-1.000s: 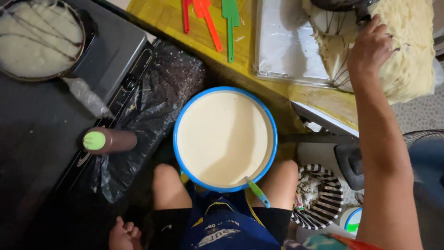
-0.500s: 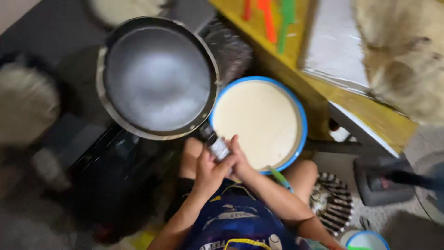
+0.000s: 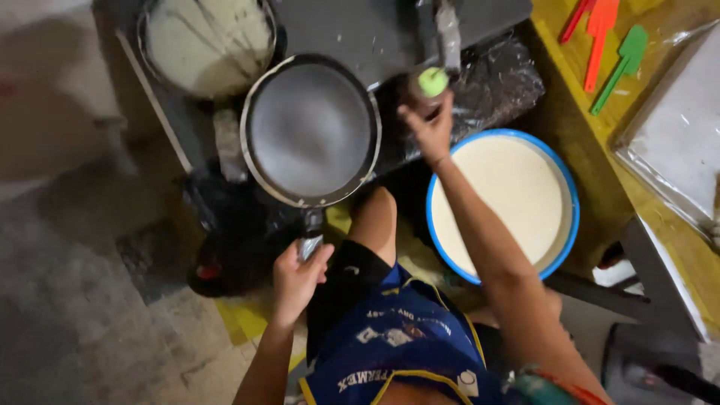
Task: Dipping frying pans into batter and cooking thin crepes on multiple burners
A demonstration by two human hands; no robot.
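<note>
My left hand [image 3: 298, 276] grips the handle of an empty grey frying pan [image 3: 311, 127], which it holds over the dark stove top. My right hand [image 3: 427, 129] reaches forward, its fingers closed around a brown cylinder with a green tip [image 3: 433, 81] that rests on black plastic sheeting [image 3: 495, 82]. A blue-rimmed bowl of pale batter [image 3: 504, 202] sits below my right forearm, between my knees and the yellow table.
A second pan holding pale batter [image 3: 206, 41] sits at the back left on the stove. On the yellow table [image 3: 570, 112] at the right lie red, orange and green spatulas [image 3: 611, 41] and a tray lined with white sheet [image 3: 675, 142].
My right hand came off the pan handle and stretched forward to the green-tipped cylinder. My left hand keeps hold of the pan. The view has swung to the left.
</note>
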